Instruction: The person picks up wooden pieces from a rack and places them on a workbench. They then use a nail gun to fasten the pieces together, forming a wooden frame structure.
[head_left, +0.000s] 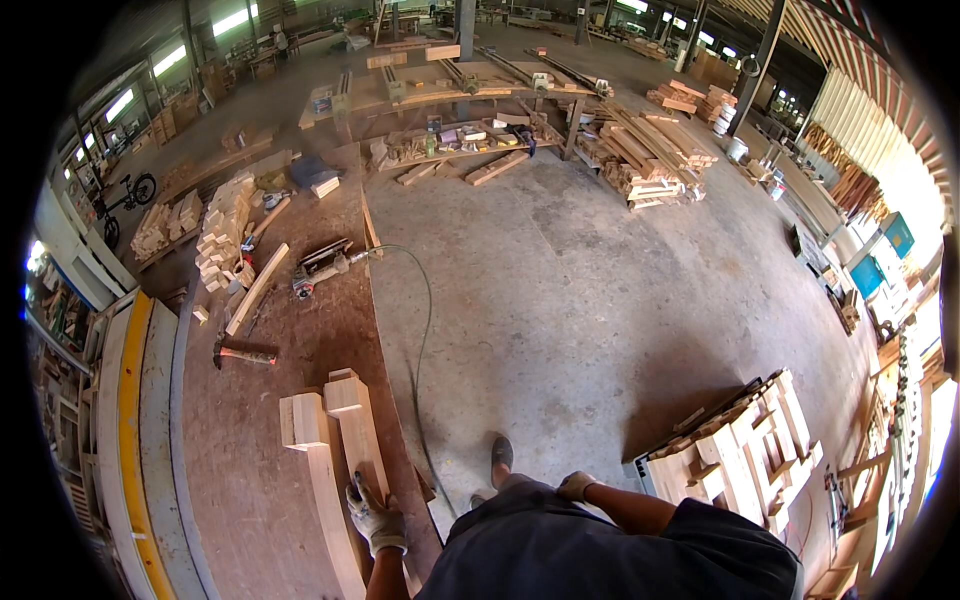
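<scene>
Two pale wooden posts with thick block ends lie side by side on the brown workbench (260, 500). My left hand (376, 520), in a light work glove, rests on the right post (360, 430) with its fingers spread along the wood. To its left lies the other post (322, 470). My right hand (577, 486), also gloved, hangs low beside my thigh, away from the bench. Its fingers look curled in, and nothing shows in them.
Farther up the bench lie a hammer (246, 354), an air tool (322, 268) with a green hose (430, 300), a loose stick (258, 288) and stacked blocks (225, 235). Jointed wooden parts (740, 450) are stacked at my right. Timber (655, 160) stands farther off.
</scene>
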